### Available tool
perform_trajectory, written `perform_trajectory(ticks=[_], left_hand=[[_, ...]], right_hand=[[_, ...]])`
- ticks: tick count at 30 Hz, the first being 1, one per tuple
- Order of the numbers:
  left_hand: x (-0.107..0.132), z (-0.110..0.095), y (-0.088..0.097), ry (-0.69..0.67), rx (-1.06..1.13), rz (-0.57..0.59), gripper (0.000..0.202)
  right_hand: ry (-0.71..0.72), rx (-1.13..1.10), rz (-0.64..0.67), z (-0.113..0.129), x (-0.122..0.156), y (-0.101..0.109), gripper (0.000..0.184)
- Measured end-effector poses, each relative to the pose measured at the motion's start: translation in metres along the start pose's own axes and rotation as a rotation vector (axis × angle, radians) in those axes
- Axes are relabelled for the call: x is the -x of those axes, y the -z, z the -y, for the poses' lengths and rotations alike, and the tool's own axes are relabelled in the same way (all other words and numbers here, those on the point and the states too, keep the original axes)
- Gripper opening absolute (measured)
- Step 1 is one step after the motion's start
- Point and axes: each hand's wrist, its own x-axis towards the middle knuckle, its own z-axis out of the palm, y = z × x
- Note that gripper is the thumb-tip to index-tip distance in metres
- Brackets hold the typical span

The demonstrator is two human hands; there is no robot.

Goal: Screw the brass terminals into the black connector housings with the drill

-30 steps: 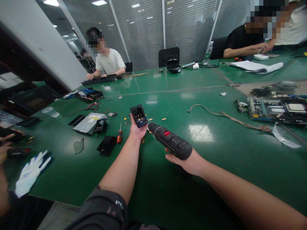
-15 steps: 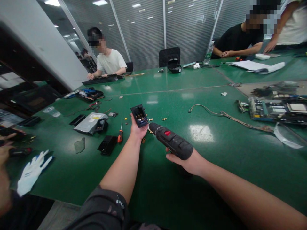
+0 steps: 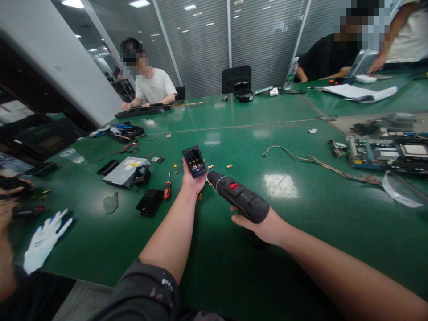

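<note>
Left hand (image 3: 192, 183) cupped under small black case (image 3: 194, 161), palm up for steady support; right hand (image 3: 259, 227) closed around black drill (image 3: 238, 197), aimed at case; orange screwdriver (image 3: 166, 189) near left hand.

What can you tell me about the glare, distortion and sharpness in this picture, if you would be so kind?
In the head view, a bright glare patch lies on the green table; wide-angle distortion there makes the glass partition lean towards the edges; that view keeps the cordless drill and black device sharp, without obvious motion blur.
</note>
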Motion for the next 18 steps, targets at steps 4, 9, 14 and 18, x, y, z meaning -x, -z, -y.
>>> perform_trajectory(ticks=[4,9,14,18], left_hand=[[0.0001,-0.0002,-0.0013,0.003,0.029,-0.016,0.07],[0.0005,-0.0001,-0.0016,-0.004,0.036,-0.023,0.068],[0.0003,0.0002,-0.0013,-0.018,0.032,-0.023,0.067],[-0.0002,0.0006,-0.0011,-0.022,0.014,-0.013,0.069]], right_hand=[[-0.009,0.002,0.008,-0.0002,-0.0003,0.0001,0.035],[0.002,0.005,-0.01,-0.002,-0.0007,-0.0011,0.036],[0.007,-0.005,-0.009,-0.0017,-0.0002,-0.0017,0.038],[0.009,0.009,-0.014,-0.0011,-0.0001,-0.0016,0.039]])
